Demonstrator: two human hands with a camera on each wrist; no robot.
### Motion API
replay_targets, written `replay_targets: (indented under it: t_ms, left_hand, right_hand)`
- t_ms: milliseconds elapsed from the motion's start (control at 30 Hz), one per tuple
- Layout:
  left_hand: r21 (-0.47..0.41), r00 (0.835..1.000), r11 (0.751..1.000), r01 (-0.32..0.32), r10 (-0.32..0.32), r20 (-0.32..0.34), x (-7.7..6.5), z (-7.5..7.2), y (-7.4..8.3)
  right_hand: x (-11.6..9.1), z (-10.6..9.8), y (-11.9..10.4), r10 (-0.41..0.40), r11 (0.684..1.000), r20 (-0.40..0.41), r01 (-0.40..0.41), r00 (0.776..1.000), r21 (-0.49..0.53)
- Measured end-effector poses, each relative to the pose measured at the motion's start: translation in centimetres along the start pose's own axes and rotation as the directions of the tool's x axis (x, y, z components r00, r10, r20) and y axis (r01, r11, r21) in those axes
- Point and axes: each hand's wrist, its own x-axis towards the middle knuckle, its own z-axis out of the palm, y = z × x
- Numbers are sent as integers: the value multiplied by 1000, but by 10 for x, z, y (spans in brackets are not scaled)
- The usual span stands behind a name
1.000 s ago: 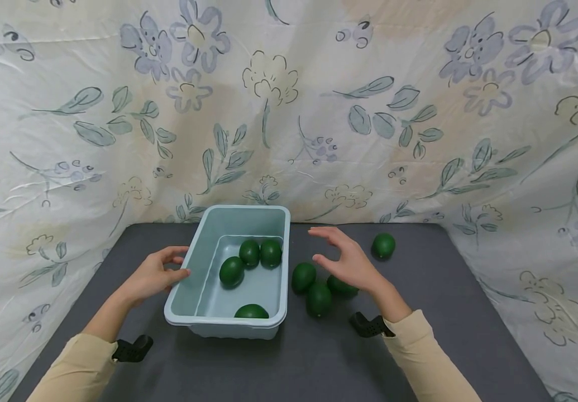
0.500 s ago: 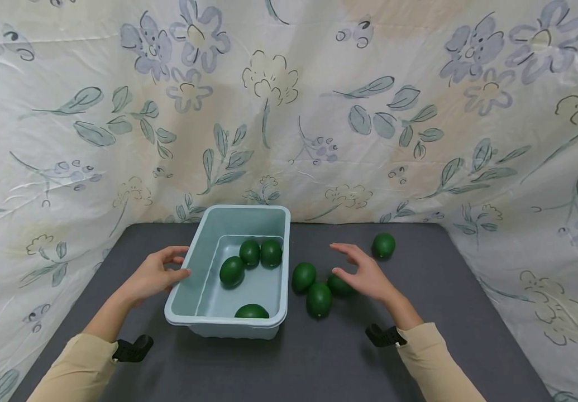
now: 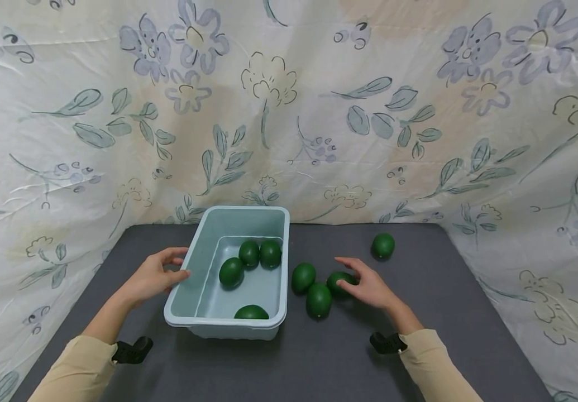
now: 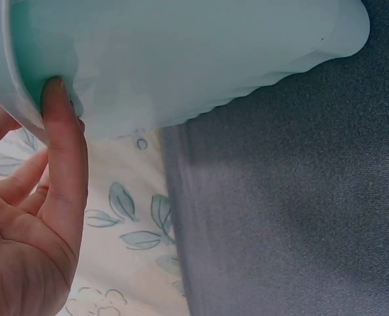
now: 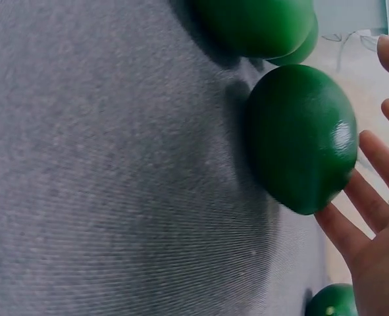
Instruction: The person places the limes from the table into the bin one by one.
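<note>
A pale blue-green plastic bin (image 3: 178,304) stands on the table, with several smooth green avocados inside, such as one avocado (image 3: 231,272) near its middle. At the bin's left rim, my left hand (image 3: 152,273) holds on, one digit tucked beneath the lip in the left wrist view. To the right of the bin lie three avocados close together. Over the rightmost avocado (image 5: 303,138) of these, my right hand (image 3: 369,286) is spread, fingers parted and not closed round it. Some fingertips look close to its surface; contact I cannot tell.
A lone avocado (image 3: 383,246) lies farther back at the right. Two more avocados, one at the bin's side (image 3: 303,278) and one nearer the front (image 3: 318,300), sit left of my right hand. A floral cloth (image 3: 289,111) hangs behind the dark grey table (image 3: 319,363).
My right hand has moved rightward, away from the bin, and lowered over the rightmost avocado of the group. The left hand keeps its place at the bin's rim.
</note>
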Motion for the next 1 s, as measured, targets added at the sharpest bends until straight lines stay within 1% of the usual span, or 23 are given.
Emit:
replay_targets:
  t_ms: [167,333,633,1000]
  left_hand:
    - [-7,1000,1000,1,-1,5,-1,0,0]
    - [-9,1000,1000,1,-1,6,-1,0,0]
    - [3,1000,1000,4,-4,-4,0,0,-1]
    - [3,1000,1000,1,-1,-3,1,-1,-2]
  right_hand:
    - [-2,4,6,24,1000,8,-24,1000,-14]
    - [-4,8,11,25,999,24,-25,999,-28]
    - [-6,11,12,60,997,41,-58,997,-48]
    - [-6,12,14,75,996,48,-73,996,-45]
